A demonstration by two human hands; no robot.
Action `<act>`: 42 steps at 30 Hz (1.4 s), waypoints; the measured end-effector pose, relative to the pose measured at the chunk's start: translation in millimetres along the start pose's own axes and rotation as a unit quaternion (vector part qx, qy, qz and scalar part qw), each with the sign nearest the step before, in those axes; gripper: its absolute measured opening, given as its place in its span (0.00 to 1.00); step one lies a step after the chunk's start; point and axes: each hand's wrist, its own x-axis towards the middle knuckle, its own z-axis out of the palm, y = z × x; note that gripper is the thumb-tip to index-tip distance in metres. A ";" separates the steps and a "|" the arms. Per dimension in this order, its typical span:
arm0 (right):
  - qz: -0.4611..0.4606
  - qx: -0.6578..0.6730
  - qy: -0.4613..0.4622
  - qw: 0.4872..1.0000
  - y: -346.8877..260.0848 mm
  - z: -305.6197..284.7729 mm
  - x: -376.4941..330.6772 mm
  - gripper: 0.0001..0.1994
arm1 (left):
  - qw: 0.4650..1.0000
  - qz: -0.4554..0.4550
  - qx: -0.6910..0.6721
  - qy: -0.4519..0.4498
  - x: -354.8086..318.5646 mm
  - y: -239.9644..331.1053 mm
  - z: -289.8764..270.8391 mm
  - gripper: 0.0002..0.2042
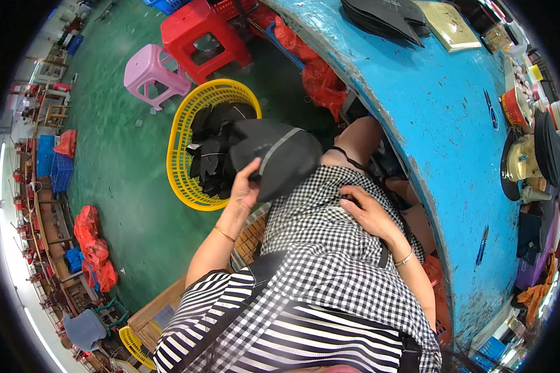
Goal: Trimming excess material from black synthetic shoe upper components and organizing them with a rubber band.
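My left hand (245, 186) is closed on the near edge of a stack of black flat cut pieces (289, 163), with a pale band across it. The stack is lifted between my lap and a yellow plastic basket (175, 158), overlapping the basket's right side. Inside the basket lies a heap of similar black pieces (210, 163), some with pale bands. Over the checked apron (311, 217) on my lap, my right hand (370, 212) is held with loosely bent fingers apart, and nothing shows in it.
A blue worktable (435, 124) curves along my right, bearing black pieces (386, 18), small snips (482, 245) and a round-based holder (522, 158). Beyond the basket stand a red stool (199, 37) and a pink stool (152, 71). Red bags (320, 81) hang under the table.
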 end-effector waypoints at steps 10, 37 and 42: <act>-0.004 0.022 0.019 1.000 7.0 0.2 -0.8 0.19 | 0.988 0.138 -0.038 0.064 56.0 106.4 -107.2 0.18; -0.051 0.037 0.169 0.984 31.0 -26.7 -40.4 0.12 | 0.650 0.214 0.629 -0.369 25.3 -10.8 153.0 0.11; -0.118 0.099 0.177 0.972 24.4 -28.6 -49.8 0.12 | 0.728 0.265 0.587 -0.234 -0.7 42.2 128.2 0.13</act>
